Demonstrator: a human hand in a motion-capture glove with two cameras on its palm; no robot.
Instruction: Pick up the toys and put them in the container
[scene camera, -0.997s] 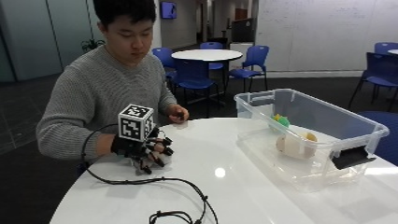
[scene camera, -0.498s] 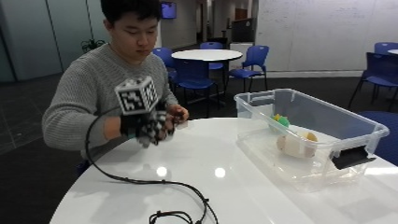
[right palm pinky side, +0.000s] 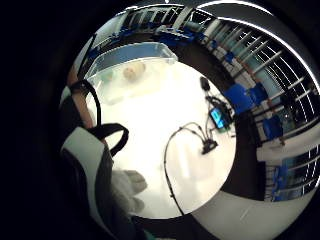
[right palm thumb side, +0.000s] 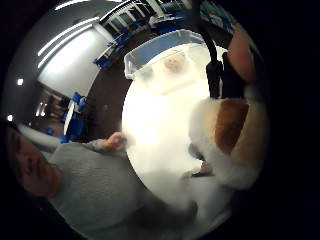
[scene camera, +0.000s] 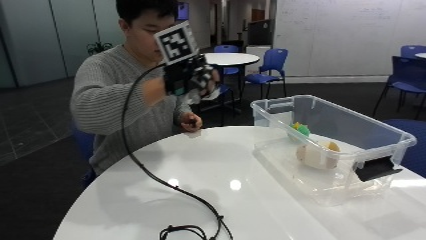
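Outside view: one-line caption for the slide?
Gloved right hand lifts a plush toy above the white table, with the clear container already holding toys.

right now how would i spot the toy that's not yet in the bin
Start at the clear plastic bin on the white table. Look up to the gloved right hand raised above the table's edge. It grips a white and brown plush toy; the other toys lie inside the bin.

Plush toy (right palm thumb side: 235, 135) in the gloved hand's (scene camera: 193, 77) grip — mostly hidden in the outside view.
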